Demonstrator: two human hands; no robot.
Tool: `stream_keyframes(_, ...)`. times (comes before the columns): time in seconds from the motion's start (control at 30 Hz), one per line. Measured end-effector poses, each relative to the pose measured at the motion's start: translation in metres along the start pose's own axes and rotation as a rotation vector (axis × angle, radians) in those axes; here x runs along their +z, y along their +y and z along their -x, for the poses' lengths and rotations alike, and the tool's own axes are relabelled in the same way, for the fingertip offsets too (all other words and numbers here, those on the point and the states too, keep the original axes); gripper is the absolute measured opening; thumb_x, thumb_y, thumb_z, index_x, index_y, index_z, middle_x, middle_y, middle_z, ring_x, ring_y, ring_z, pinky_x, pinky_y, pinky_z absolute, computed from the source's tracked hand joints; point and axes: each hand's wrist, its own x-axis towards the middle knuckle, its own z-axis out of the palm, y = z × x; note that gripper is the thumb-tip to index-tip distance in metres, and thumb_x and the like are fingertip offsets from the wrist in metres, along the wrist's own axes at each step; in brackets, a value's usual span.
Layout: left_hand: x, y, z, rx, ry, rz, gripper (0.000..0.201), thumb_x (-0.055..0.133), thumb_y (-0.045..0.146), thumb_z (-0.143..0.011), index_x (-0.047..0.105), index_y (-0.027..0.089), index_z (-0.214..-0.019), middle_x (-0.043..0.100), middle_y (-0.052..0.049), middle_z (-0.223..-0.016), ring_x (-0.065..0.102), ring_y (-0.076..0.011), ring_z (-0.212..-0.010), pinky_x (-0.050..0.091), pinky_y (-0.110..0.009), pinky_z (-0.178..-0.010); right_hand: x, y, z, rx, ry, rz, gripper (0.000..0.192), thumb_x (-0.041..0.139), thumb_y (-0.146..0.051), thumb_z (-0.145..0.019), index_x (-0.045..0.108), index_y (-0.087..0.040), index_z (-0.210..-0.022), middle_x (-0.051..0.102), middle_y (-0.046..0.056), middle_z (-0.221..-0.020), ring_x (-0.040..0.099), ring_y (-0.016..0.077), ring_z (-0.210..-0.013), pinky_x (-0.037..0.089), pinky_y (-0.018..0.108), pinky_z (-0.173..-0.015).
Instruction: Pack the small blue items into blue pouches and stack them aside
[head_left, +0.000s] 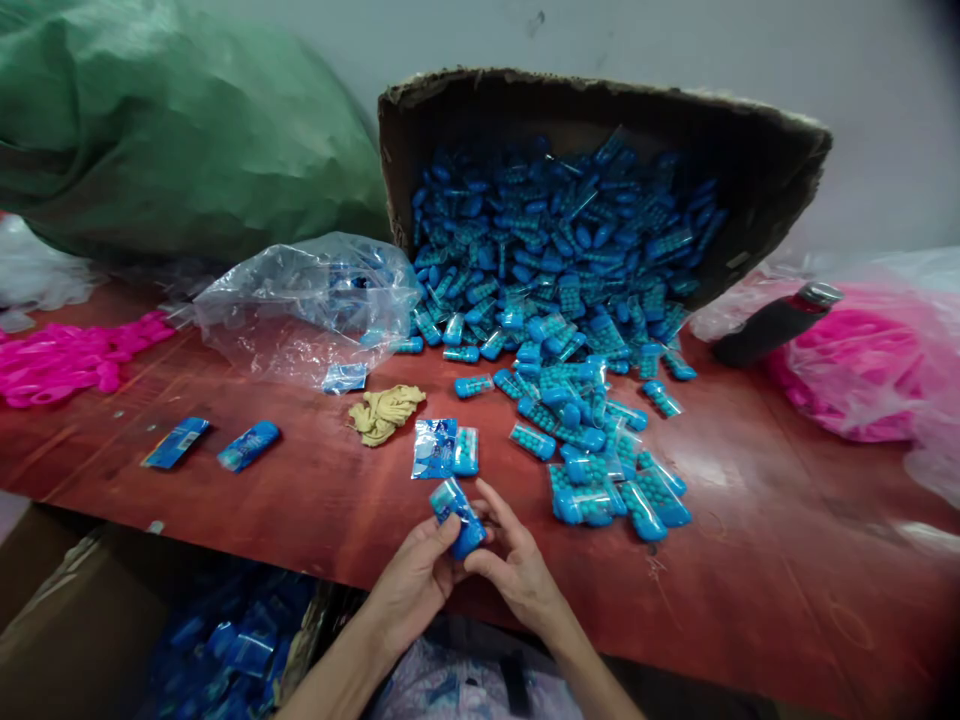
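in the head view, a small blue packet [457,517] is held between both hands just above the near edge of the counter [750,560]. the left hand [416,580] is clenched on its lower left side, the right hand [514,565] pinches its lower right end. its long axis runs from upper left to lower right, tilted away from the body. two more wrapped packets [445,448] lie just beyond it, and the spilled pile [592,440] from the cardboard box [600,110] lies to the right, nearer the right hand.

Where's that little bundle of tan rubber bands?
In the head view, the tan rubber bands lie on the red table, left of centre, between the clear plastic bag and the spilled blue packets.
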Motion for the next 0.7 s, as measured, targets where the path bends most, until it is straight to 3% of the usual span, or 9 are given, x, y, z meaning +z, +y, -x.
stream_keyframes(0.07, -0.007, 0.012, 0.004, 0.08, 0.123, -0.048, 0.014, 0.057, 0.022, -0.075, 0.062, 0.013, -0.085, 0.07, -0.007, -0.078, 0.065, -0.0191, -0.075, 0.05, -0.031, -0.073, -0.002, -0.001, -0.005, -0.075, -0.034, 0.189, 0.059, 0.058, -0.018, -0.076, 0.036, -0.028, -0.129, 0.054, 0.004, -0.115, 0.056, 0.0173, -0.096, 0.047, 0.031, -0.082)
stream_keyframes(0.2, -0.038, 0.051, 0.018, 0.344, 0.485, -0.098, 0.013, 0.051, 0.022, -0.078, 0.06, 0.013, -0.076, 0.069, -0.007, -0.071, 0.066, -0.0207, -0.075, 0.05, -0.034, -0.075, -0.007, -0.008, -0.035, -0.255, -0.071, 0.789, 0.043, 0.057, -0.02, -0.078, 0.049, -0.027, -0.12, 0.054, 0.006, -0.117, 0.047, 0.0227, -0.108, 0.039, 0.04, -0.091)
stream_keyframes(0.3, -0.063, 0.075, 0.028, 0.365, 0.668, -0.061, 0.024, 0.038, 0.025, -0.084, 0.058, 0.013, -0.077, 0.069, -0.01, -0.071, 0.066, -0.021, -0.073, 0.051, -0.034, -0.07, -0.008, -0.008, -0.062, -0.288, -0.133, 1.081, 0.044, 0.06, -0.025, -0.076, 0.049, -0.028, -0.119, 0.049, 0.006, -0.126, 0.04, 0.0291, -0.116, 0.035, 0.05, -0.091)
stream_keyframes(0.47, -0.08, 0.074, 0.031, 0.476, 0.739, -0.14, 0.011, 0.043, 0.019, -0.08, 0.054, 0.017, -0.077, 0.065, -0.002, -0.056, 0.065, -0.018, -0.061, 0.052, -0.032, -0.066, -0.018, -0.002, -0.077, -0.262, -0.106, 1.281, 0.042, 0.06, -0.035, -0.076, 0.05, -0.026, -0.117, 0.048, 0.007, -0.128, 0.035, 0.0348, -0.119, 0.025, 0.058, -0.093)
stream_keyframes(0.53, -0.078, 0.064, 0.026, 0.538, 0.734, -0.176, 0.009, 0.047, 0.018, -0.078, 0.053, 0.018, -0.086, 0.064, 0.001, -0.053, 0.064, -0.0166, -0.057, 0.052, -0.031, -0.065, -0.024, -0.003, -0.072, -0.234, -0.049, 1.326, 0.034, 0.057, -0.033, -0.078, 0.054, -0.026, -0.112, 0.051, 0.007, -0.124, 0.037, 0.0345, -0.117, 0.025, 0.057, -0.092)
stream_keyframes(0.6, -0.073, 0.053, 0.02, 0.575, 0.7, -0.219, 0.021, 0.052, 0.019, -0.075, 0.052, 0.02, -0.096, 0.063, 0.003, -0.052, 0.062, -0.0152, -0.054, 0.051, -0.028, -0.062, -0.028, -0.005, -0.069, -0.208, -0.007, 1.346, 0.027, 0.054, -0.03, -0.08, 0.058, -0.026, -0.106, 0.054, 0.007, -0.12, 0.041, 0.0328, -0.114, 0.027, 0.054, -0.092)
stream_keyframes(0.7, -0.061, 0.042, 0.01, 0.592, 0.647, -0.362, 0.027, 0.059, 0.023, -0.07, 0.056, 0.019, -0.097, 0.062, 0.004, -0.052, 0.059, -0.0134, -0.051, 0.048, -0.023, -0.057, -0.026, -0.008, -0.071, -0.222, 0.01, 1.342, 0.027, 0.05, -0.027, -0.083, 0.055, -0.026, -0.109, 0.055, 0.006, -0.118, 0.043, 0.0284, -0.111, 0.029, 0.048, -0.092)
